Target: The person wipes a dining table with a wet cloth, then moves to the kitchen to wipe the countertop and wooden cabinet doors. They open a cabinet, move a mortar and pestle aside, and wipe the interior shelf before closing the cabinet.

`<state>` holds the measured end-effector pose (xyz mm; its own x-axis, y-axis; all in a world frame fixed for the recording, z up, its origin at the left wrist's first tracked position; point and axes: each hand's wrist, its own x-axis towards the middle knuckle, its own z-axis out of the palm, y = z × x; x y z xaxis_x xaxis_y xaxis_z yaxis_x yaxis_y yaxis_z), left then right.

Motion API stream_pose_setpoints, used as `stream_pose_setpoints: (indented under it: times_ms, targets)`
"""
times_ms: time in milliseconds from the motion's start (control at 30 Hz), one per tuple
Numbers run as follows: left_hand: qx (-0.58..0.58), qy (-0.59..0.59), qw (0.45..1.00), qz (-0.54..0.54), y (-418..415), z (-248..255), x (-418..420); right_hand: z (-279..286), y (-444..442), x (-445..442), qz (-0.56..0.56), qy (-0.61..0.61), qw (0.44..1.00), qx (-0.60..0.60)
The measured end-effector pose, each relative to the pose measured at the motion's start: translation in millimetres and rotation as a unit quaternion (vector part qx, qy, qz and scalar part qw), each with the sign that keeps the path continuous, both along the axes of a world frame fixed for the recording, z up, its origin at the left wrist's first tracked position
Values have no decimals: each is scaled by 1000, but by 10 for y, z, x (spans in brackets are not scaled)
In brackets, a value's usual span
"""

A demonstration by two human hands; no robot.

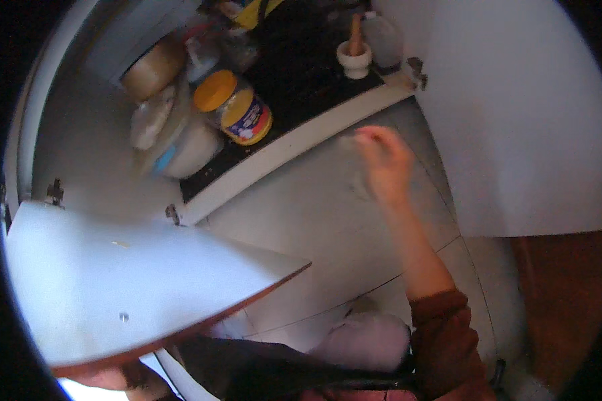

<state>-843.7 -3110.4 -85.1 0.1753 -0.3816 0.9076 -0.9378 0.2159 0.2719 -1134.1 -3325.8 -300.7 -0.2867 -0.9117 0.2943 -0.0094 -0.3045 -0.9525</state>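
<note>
My right hand (387, 163) hangs over the tiled floor in front of the open cabinet, its fingers bent towards the thumb. A faint pale blur shows by its fingertips; whether the hand holds something is too blurred to tell. Part of my left hand (103, 379) shows at the lower left, against the outer edge of the left cabinet door (155, 278); its fingers are mostly hidden. Inside the cabinet, near the front ledge, stands a clear plastic jar (243, 115) with a yellow lid and a printed label. A pale mortar (355, 60) with a wooden pestle (355, 35) stands at the right.
The right cabinet door (511, 125) stands open too. A clear bottle (384, 40) stands behind the mortar. A brownish metal pot (155, 67), plastic bags and a whitish container (195, 150) crowd the left side. A raised ledge (301, 145) runs along the cabinet's front.
</note>
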Motion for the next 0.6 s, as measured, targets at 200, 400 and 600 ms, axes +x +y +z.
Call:
stream_pose_setpoints:
  times_ms: [200, 400, 600]
  targets:
    - [-50, 68, 987, 134, 803, -44, 472, -1130, -419, 1553, 342, 154, 908, 185]
    - [-124, 137, 949, 254, 1642, -41, 1003, -1834, -806, 1726, 234, -7, 885, 403]
    - [-183, 165, 915, 319, 2270, -75, 1440, -1709, -1634, 859, 36, -69, 984, 162]
